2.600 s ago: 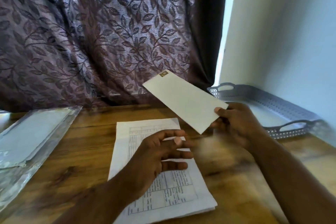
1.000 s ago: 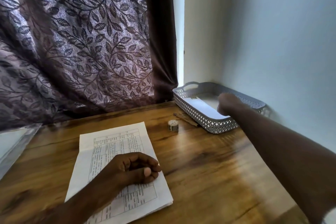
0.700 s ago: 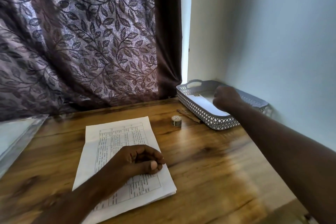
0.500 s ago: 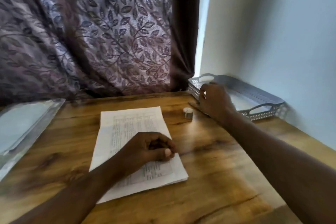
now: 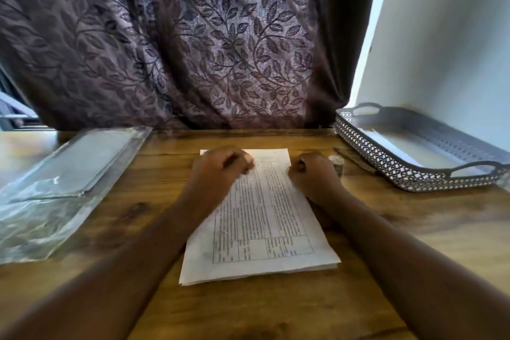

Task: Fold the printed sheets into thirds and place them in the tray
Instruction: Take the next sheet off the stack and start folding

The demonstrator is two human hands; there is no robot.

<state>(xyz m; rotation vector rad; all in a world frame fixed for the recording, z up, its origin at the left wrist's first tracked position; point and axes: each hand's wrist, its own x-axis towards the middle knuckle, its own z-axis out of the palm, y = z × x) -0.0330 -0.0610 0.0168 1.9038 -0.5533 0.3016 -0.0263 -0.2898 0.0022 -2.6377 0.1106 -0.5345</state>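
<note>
A stack of printed sheets [image 5: 262, 223] with a table of text lies in the middle of the wooden table. My left hand [image 5: 220, 171] rests with curled fingers on the stack's far left corner, slightly blurred. My right hand [image 5: 314, 174] curls at the far right corner, fingertips on the top sheet's edge. The sheet looks flat, so whether it is lifted is unclear. The grey perforated tray [image 5: 408, 179] stands at the right by the wall. White folded paper [image 5: 394, 146] lies inside it.
A small tape roll [image 5: 337, 163] and a thin pen-like stick [image 5: 356, 159] lie between my right hand and the tray. A clear plastic sleeve [image 5: 63, 174] with paper lies on the left. A leaf-patterned curtain [image 5: 220, 50] hangs behind the table.
My right hand put the folded sheet in the tray, let go and came back to the stack's far right corner. My left hand slid from mid-stack to the far left corner.
</note>
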